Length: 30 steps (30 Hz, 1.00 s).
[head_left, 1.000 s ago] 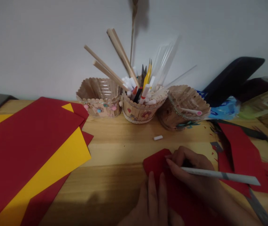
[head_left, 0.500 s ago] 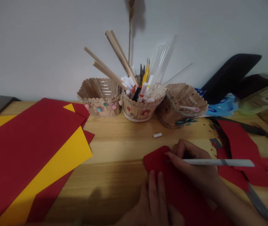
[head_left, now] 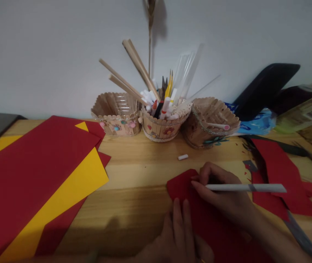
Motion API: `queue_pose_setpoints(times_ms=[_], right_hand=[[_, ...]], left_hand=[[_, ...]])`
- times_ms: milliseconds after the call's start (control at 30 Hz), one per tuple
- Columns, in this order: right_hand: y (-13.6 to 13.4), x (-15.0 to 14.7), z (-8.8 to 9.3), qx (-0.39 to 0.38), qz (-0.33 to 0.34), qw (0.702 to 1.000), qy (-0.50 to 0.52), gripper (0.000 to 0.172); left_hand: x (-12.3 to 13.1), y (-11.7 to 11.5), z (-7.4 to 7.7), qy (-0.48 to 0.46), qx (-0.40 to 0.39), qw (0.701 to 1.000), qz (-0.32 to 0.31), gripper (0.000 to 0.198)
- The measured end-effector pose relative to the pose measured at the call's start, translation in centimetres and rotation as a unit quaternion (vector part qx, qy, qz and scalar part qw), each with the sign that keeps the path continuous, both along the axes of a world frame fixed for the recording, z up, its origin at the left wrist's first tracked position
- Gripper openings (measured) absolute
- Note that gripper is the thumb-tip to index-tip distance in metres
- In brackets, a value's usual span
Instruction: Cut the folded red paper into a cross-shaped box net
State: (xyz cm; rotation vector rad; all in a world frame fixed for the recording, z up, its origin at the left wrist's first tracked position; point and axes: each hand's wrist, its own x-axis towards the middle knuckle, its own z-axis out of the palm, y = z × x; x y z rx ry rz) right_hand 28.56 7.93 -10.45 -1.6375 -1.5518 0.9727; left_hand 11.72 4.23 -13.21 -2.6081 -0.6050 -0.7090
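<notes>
A folded-looking piece of red paper [head_left: 213, 226] lies on the wooden table in front of me. My left hand [head_left: 177, 233] rests on it with fingers stretched out, pressing its left part. Pinched in my right hand [head_left: 224, 190] is a slim white pen-shaped tool [head_left: 249, 187], its back end pointing right. The tool's tip is hidden by my fingers, over the upper part of the paper. A small white cap-like piece [head_left: 183, 157] lies just beyond the paper.
Large red sheets [head_left: 43, 160] and yellow sheets [head_left: 81, 179] overlap at left. Three wooden-stick baskets [head_left: 162, 126] stand along the wall, the middle one full of pens, sticks and tweezers. Red paper scraps [head_left: 284, 179], a blue packet [head_left: 260, 122] and a bottle [head_left: 306, 109] are at right.
My right hand and the white tool have shifted slightly, the tool's back end moving left. My left hand stays on the red paper. The view has moved a little.
</notes>
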Motion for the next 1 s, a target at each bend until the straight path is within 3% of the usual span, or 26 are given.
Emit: queue_pose_setpoints(times_ms=[167,433,1000], right_hand=[[-0.2,0.1,-0.3,0.002,-0.009,1.000,0.017,0.029],[-0.3,0.1,-0.3,-0.006,-0.016,1.000,-0.017,0.029],[0.3,0.0,0.0,0.005,-0.029,1.000,0.000,0.028]], left_hand=[[0.2,-0.2,-0.3,-0.010,-0.013,1.000,0.027,0.021],[-0.6,1.2,1.1,0.033,0.037,0.998,-0.028,0.019],[-0.9,0.6,-0.2,0.054,0.041,0.998,-0.018,0.020]])
